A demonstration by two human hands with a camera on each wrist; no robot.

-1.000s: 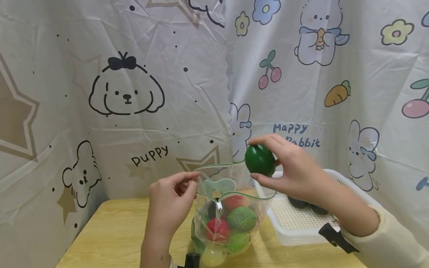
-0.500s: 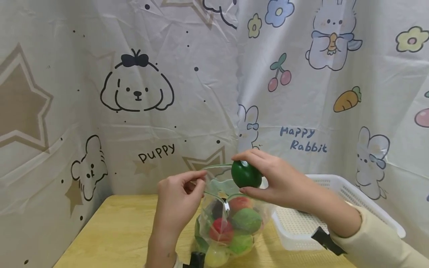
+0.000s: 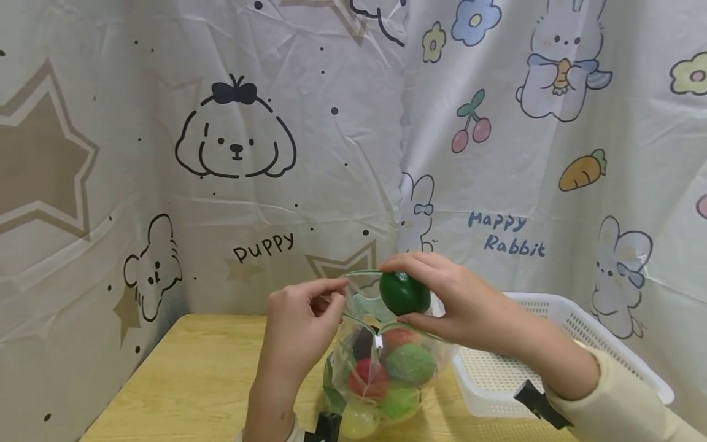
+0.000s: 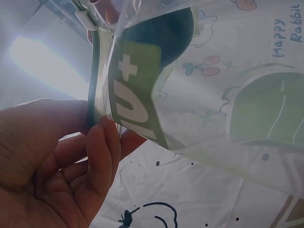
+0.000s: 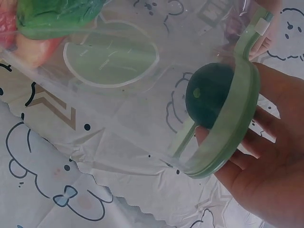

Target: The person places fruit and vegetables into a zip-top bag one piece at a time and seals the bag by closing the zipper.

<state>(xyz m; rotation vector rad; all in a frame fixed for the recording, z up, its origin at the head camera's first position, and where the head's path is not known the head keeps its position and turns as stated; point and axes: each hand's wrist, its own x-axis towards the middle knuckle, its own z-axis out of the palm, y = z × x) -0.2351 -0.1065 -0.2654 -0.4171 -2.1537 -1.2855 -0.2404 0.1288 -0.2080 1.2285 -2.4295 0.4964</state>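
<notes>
A clear bag with a green zip rim (image 3: 361,319) stands open on the table, holding several fruits, among them a red one (image 3: 368,379) and a green one (image 3: 410,364). My left hand (image 3: 301,325) pinches the left side of its rim, seen also in the left wrist view, where the hand (image 4: 71,161) grips the edge. Between thumb and fingers my right hand (image 3: 464,301) holds a dark green fruit (image 3: 405,293) at the bag's mouth. The right wrist view shows this fruit (image 5: 209,95) through the clear plastic, inside the rim.
A white basket (image 3: 497,408) stands on the table to the right of the bag, partly behind the right forearm. The wooden table (image 3: 182,368) extends to the left. A printed curtain (image 3: 309,153) hangs behind.
My right hand has brought the dark green fruit left and down to the bag's mouth. My left hand keeps its pinch on the rim. The head view has shifted slightly.
</notes>
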